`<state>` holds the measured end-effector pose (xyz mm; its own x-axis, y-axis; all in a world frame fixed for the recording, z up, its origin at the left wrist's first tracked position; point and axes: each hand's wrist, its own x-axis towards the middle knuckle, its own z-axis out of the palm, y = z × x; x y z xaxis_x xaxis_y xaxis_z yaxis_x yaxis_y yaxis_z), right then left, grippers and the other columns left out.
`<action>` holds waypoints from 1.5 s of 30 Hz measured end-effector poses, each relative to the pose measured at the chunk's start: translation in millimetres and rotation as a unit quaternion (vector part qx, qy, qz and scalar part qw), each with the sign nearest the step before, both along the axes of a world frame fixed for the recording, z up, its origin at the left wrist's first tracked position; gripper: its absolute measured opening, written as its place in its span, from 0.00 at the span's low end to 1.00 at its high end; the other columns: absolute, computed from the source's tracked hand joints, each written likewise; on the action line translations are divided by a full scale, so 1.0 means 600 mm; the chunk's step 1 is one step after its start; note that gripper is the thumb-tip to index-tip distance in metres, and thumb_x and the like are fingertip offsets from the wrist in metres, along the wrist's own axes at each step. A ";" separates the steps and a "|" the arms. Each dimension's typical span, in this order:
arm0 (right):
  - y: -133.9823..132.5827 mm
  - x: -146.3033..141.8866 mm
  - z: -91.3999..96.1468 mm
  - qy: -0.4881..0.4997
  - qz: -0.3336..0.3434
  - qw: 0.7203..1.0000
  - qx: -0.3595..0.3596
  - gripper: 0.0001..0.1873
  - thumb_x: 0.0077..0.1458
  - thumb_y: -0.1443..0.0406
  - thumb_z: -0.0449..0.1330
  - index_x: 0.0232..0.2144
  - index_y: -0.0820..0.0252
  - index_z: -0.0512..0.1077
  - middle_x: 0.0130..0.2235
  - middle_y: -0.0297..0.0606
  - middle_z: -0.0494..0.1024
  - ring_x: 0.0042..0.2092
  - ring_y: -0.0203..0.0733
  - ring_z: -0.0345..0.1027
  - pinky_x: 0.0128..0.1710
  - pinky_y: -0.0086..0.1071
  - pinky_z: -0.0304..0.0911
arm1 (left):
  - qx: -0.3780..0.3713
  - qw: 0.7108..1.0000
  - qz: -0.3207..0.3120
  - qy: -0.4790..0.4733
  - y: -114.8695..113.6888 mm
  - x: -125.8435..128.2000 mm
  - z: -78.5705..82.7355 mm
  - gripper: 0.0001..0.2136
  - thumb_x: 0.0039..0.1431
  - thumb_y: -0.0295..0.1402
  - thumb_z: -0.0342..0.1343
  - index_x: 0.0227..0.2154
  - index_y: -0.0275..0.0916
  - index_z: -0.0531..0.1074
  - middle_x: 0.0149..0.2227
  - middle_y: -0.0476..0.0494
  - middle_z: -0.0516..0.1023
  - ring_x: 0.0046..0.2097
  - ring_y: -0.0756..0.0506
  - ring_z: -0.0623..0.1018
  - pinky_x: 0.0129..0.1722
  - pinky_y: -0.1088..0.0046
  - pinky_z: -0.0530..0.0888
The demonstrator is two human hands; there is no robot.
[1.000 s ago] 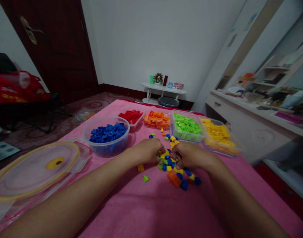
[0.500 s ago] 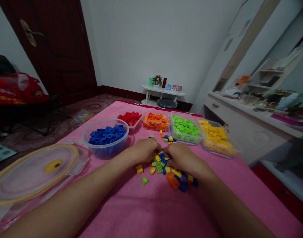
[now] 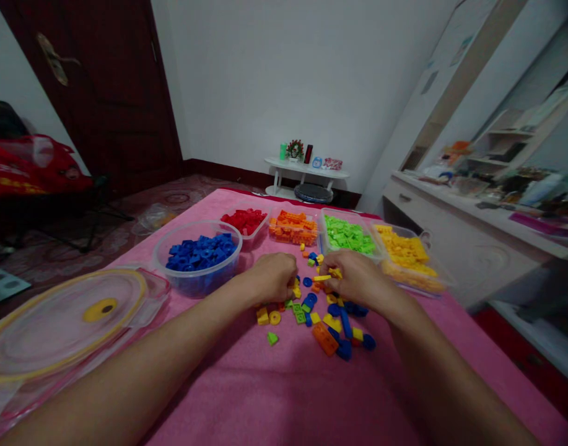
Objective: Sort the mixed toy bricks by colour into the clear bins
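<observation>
A loose pile of mixed building blocks in blue, yellow, green and orange lies on the pink cloth between my hands. My right hand is closed on yellow building blocks, which stick out from its fingertips above the pile. At the pile's left side my left hand has its fingers curled down, with a yellow piece showing at the fingertips. Whether other pieces sit inside that hand is hidden. A large orange block lies at the near edge of the pile.
Behind the pile stand a round tub of blue blocks and boxes of red, orange, green and yellow blocks. A yellow-rimmed lid lies at the left. A dresser stands right of the table.
My right hand has lifted slightly up and to the right, and yellow blocks now show in its fingers. My left hand has shifted a little left. Pieces between them have spread.
</observation>
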<state>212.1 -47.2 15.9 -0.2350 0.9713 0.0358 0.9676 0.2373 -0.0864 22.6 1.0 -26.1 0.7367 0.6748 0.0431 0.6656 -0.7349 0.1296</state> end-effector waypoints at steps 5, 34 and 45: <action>-0.031 -0.015 0.021 -0.064 0.031 0.989 -0.129 0.04 0.44 0.67 0.61 0.26 0.58 0.75 0.28 0.36 0.76 0.29 0.37 0.66 0.24 0.28 0.48 | -0.017 0.999 -0.015 -0.026 -0.001 0.001 0.000 0.06 0.45 0.34 0.59 0.27 0.39 0.76 0.34 0.42 0.78 0.38 0.43 0.76 0.35 0.71 0.70; 0.029 -0.042 -0.068 0.824 -0.090 0.520 -0.208 0.04 0.54 0.65 0.54 0.33 0.61 0.66 0.26 0.32 0.74 0.21 0.33 0.68 0.18 0.25 0.64 | 0.118 0.892 -0.020 -0.436 0.010 -0.004 0.041 0.05 0.47 0.31 0.64 0.26 0.38 0.72 0.39 0.43 0.79 0.44 0.44 0.77 0.46 0.66 0.72; 0.012 -0.065 -0.057 0.819 -0.078 0.524 -0.222 0.16 0.50 0.55 0.63 0.34 0.61 0.66 0.22 0.28 0.69 0.17 0.26 0.58 0.12 0.16 0.44 | 0.146 0.932 -0.055 -0.327 -0.008 0.007 0.031 0.04 0.52 0.33 0.59 0.28 0.38 0.75 0.39 0.44 0.78 0.43 0.44 0.75 0.45 0.65 0.71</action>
